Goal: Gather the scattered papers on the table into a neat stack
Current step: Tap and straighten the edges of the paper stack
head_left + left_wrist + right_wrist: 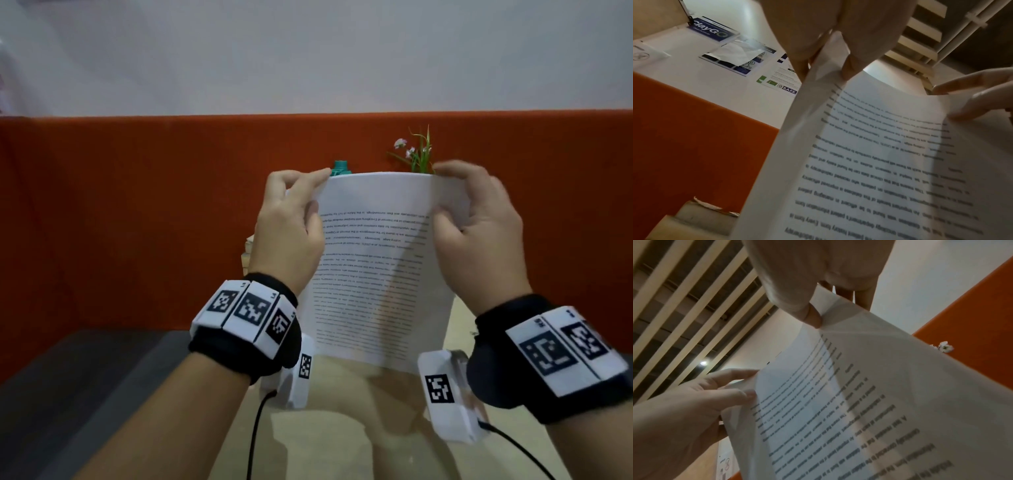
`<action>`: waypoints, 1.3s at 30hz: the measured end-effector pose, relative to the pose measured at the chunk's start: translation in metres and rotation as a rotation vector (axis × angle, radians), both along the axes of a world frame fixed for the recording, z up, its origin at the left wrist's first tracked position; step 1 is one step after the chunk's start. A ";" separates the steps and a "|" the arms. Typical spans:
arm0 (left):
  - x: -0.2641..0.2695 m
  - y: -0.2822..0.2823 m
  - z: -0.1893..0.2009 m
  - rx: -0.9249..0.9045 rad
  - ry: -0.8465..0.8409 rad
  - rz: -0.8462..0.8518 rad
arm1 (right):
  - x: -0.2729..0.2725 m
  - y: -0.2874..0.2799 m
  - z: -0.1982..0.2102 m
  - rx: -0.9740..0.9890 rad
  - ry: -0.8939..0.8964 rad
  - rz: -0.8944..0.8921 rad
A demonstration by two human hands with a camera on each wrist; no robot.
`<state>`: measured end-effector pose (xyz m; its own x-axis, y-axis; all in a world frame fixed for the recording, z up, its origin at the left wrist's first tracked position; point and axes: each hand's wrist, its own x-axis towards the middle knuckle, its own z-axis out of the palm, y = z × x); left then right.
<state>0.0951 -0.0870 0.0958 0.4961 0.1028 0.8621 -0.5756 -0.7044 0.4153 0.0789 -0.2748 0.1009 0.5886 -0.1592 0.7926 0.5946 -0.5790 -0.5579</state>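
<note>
Printed papers (376,270), held upright between both hands above the pale surface (342,428), text side toward the head camera and upside down. The left hand (291,226) pinches the left edge near the top, thumb in front and fingers curled behind; the right hand (479,233) pinches the right edge the same way. The sheets bow slightly forward between the two grips. The left wrist view shows the papers' (879,162) layered left edge clamped between the left thumb and fingers (851,71), and wall posters (740,55) beyond, which the head view lacks. The right wrist view shows the right thumb (812,318) pressing a creased corner and a slatted ceiling (684,305). Only the head view shows the teal object (340,168) and small flowering plant (416,150) just beyond the fingertips, against the orange partition (137,212).
</note>
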 end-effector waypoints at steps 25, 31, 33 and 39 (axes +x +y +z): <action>-0.003 -0.015 -0.034 -0.739 0.390 -0.223 | 0.014 0.007 -0.040 0.502 0.303 0.156; -0.004 -0.013 -0.051 -0.727 0.467 -0.210 | 0.015 0.009 -0.054 0.522 0.373 0.208; -0.004 -0.012 -0.048 -0.738 0.440 -0.238 | 0.016 0.007 -0.051 0.557 0.327 0.224; -0.004 -0.005 -0.081 -0.595 0.611 -0.185 | 0.018 0.008 -0.080 0.491 0.516 0.195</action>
